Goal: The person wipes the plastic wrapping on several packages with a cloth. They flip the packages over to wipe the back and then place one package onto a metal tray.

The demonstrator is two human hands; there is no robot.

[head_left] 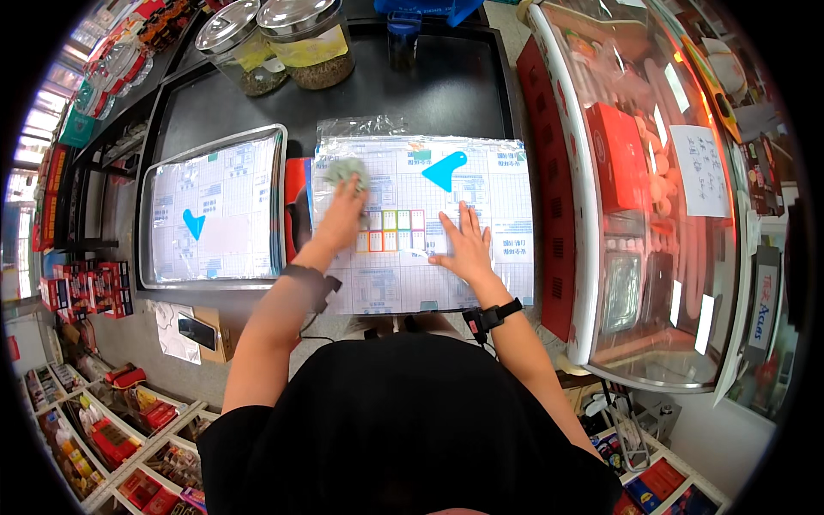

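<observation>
A large flat board or sheet covered in gridded film with printed writing (pixel 508 257) lies at the table's near edge. My left hand (pixel 344 209) presses a crumpled pale green cloth (pixel 346 172) onto its upper left part. My right hand (pixel 468 248) rests flat on the film with its fingers spread and holds nothing. A blue squeegee-like plastic scraper (pixel 447 170) lies above my right hand. Between my hands shows a block of small coloured frames (pixel 398 230). A similar stack of film-covered sheets (pixel 244 244), bearing a second blue scraper (pixel 194 224), lies to the left.
Two lidded clear jars (pixel 315 58) and a dark bottle (pixel 403 42) stand at the far side of the black table (pixel 444 96). A glass display case (pixel 650 257) flanks the right. A phone (pixel 197 331) lies below the table's left edge, above shelves of packets (pixel 109 431).
</observation>
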